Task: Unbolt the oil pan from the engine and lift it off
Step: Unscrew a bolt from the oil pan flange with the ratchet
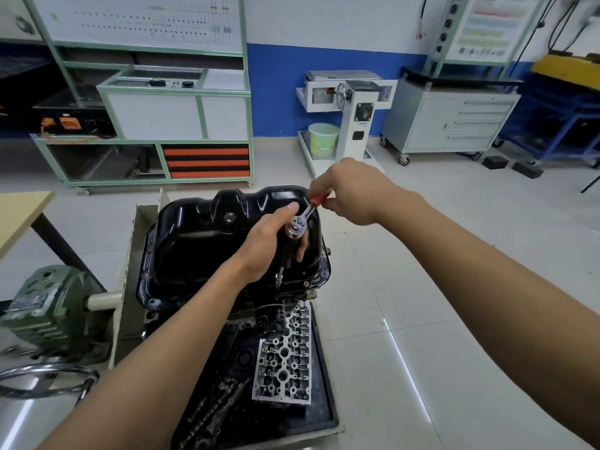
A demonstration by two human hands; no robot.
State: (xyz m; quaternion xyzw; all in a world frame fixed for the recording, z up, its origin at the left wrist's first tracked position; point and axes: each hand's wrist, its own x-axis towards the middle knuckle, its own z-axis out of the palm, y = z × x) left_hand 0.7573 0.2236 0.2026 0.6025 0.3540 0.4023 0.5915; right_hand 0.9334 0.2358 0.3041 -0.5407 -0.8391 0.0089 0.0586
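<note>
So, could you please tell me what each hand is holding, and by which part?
Both hold one ratchet: the right hand grips its red handle, and the left hand holds it just below the head.

The cylinder head (285, 362) lies in the tray (328, 401), before the oil pan (201, 241).

This is a car-mechanics training workshop. An engine (250, 308) sits with its black oil pan (201, 235) uppermost and a red-handled ratchet (297, 226) over it. A bare cylinder head (284, 355) lies on a black tray (324, 384) below. Behind, on a pale tiled floor (454, 287), stand a green-framed teaching bench (175, 115) under a wiring-diagram board (143, 21), a white stand (352, 102) with a hand wheel, and a grey drawer cabinet (451, 121) on castors.
</note>
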